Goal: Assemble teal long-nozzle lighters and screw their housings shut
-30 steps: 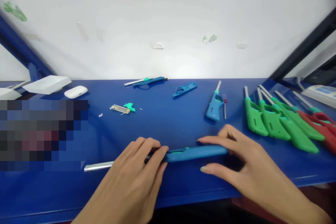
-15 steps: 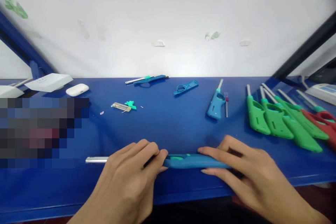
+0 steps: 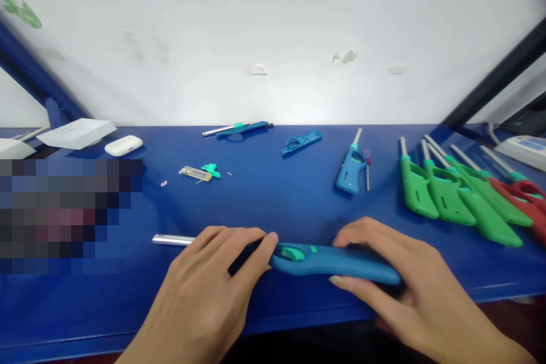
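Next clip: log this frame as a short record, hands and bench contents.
left hand: grips front of blue lighter, by its metal tube
right hand: grips the lighter's handle
lighter: near bench front edge, tube pointing left
bench right: green lighters, red lighter
bench middle: small lighter, blue shell
far left: white case
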{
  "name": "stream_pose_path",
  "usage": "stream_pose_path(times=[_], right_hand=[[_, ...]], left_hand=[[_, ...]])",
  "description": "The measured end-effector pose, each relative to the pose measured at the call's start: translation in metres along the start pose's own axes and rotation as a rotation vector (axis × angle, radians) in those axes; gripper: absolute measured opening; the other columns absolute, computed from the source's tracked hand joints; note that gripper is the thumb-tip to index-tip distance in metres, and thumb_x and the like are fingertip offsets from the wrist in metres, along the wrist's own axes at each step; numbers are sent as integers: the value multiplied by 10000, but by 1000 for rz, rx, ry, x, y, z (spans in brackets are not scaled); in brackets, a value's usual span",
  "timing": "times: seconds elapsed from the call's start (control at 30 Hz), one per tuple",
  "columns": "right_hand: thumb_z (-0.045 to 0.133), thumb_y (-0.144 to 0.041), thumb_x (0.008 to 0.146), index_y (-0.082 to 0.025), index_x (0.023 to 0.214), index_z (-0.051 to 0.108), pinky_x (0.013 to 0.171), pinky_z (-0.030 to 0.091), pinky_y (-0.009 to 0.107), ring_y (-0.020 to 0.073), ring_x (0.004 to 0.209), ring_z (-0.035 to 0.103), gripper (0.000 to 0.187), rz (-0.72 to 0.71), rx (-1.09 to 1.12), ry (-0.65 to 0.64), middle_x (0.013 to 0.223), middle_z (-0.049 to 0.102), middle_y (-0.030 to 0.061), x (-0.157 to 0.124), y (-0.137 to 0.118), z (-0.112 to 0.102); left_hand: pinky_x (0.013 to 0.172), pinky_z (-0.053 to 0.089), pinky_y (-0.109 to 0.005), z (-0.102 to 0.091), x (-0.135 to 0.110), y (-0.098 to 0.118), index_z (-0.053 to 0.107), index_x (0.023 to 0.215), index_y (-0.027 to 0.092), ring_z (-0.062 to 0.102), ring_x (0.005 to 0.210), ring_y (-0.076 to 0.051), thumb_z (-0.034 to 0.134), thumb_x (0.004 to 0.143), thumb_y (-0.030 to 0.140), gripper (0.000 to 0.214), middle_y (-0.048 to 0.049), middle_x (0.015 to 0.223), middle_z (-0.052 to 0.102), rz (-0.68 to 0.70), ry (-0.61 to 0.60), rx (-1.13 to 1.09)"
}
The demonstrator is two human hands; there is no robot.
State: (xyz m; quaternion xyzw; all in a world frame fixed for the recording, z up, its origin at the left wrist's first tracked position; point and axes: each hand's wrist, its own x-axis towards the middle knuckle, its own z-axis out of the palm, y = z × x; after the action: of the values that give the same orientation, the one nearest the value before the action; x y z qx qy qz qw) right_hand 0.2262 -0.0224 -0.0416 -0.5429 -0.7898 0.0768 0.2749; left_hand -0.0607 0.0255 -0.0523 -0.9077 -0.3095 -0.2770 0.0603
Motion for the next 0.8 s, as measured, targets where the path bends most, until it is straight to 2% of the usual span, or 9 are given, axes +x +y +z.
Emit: stream_pose_path(times=[0.1,0.2,0.27,0.4,0.5,0.63,0.8], right_hand=[[618,-565,1016,-384,1230,628,763,627,281,203,950,792,280,6,-46,54,1118,805,-37,-3,-1,-5],[584,-543,1044,-446,1246,654,863,629,293,200,1015,797,236,27,-29,83,1160,816,-85,-4,-1,-5],[649,-485,1025,-416,1212,668,857,619,261,185,1001,793,201,62,45,67,1139,809,-73,-3,0,-3],[728,-399,989,-346,1161,641,721,592,230,155,842,758,200,75,117,95,1017,767,-45,-3,2,0],[736,-363,992,-332,1145,637,691,568,220,128,771,719,185,28,118,122,957,727,-50,-2,3,1],[685,-327,1027,-337,1172,647,784,571,213,113,866,729,150,-39,80,58,1041,708,-35,0,1,2],[668,-418,1039,-356,1319,652,786,582,257,147,944,753,288,-154,-78,45,1131,742,-11,-4,0,5]], left_hand=[[1070,464,-449,-1,-6,-5,547,1502,198,661,1136,-234,421,1050,17,502,-78,1317,716,27,-57,16],[1073,462,-462,-2,-9,-10,482,1564,191,657,1163,-251,396,1090,102,490,-99,1313,713,95,-90,35],[1068,444,-477,-3,-9,-10,464,1585,177,653,1157,-261,411,1092,114,500,-113,1271,715,100,-88,40],[1064,396,-488,-3,-4,-5,446,1604,152,617,1161,-261,477,1078,60,535,-123,1267,682,62,-97,14],[1048,380,-475,-2,2,0,515,1545,108,592,1133,-251,536,1072,34,479,-120,1228,655,63,-52,-15],[971,393,-447,-2,9,4,614,1434,73,577,1025,-231,570,1090,89,347,-107,1133,638,85,7,-58],[946,390,-405,-2,13,6,702,1242,76,595,934,-190,568,1082,57,209,-69,1047,686,112,81,-118]])
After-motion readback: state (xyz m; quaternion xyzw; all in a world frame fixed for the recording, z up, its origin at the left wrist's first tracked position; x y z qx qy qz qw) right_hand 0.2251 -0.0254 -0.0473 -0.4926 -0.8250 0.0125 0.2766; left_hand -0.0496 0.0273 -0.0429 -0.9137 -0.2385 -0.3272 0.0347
